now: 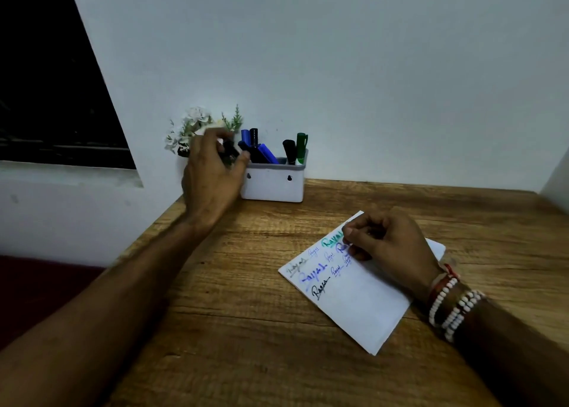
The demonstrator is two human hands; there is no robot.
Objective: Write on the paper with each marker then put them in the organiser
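Nearest: wooden table (pixel 234 329). White paper (pixel 363 308) lies slanted on it, right of centre; handwritten words in green, blue and black across far-left part. Right hand (pixel 385 246) rests on paper's far corner, fingers curled under, nothing visible in grip; beaded bracelets (pixel 455 308) on wrist. Farther: left hand (pixel 209 175), blurred, fingers curled round dark marker (pixel 230 151) at left end of white organiser (pixel 274 183). Other markers (pixel 267 153) stand inside: blue, black, green. Flowers (pixel 195 125) behind, against wall.
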